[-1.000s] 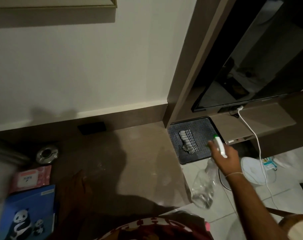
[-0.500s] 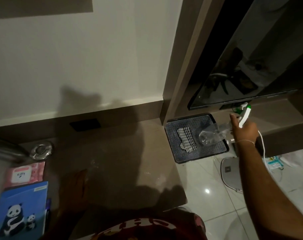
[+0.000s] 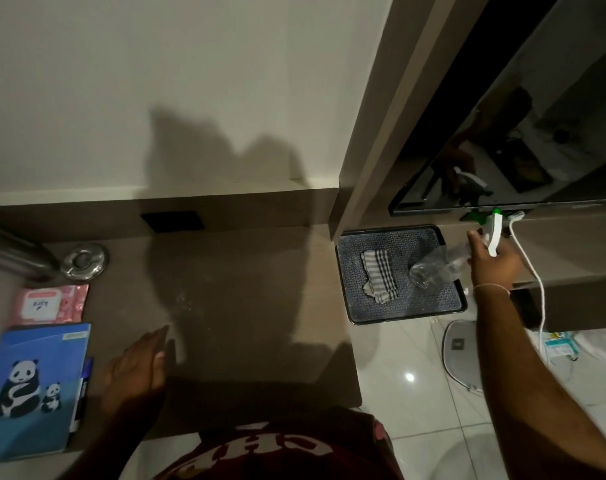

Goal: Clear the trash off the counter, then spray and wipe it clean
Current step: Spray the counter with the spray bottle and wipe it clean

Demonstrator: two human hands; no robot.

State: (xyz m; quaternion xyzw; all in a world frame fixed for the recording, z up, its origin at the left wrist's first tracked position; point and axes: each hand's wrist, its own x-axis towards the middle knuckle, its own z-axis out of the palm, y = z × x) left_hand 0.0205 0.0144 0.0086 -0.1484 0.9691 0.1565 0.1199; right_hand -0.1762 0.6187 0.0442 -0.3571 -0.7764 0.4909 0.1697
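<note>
- Dim light falls on a brown counter (image 3: 246, 306), its middle bare.
- Right hand (image 3: 491, 261) grips a clear spray bottle (image 3: 443, 266) tilted over a dark tray (image 3: 401, 310) beside the counter's right end.
- On that tray lies a striped cloth (image 3: 379, 280).
- Left hand (image 3: 135, 368) rests flat on the counter, fingers loose, holding nothing, beside a panda book (image 3: 31, 386).

dim room: pale wall (image 3: 156, 81), glossy white tiled floor (image 3: 415, 393), dark tv screen (image 3: 536, 140) at right.
</note>
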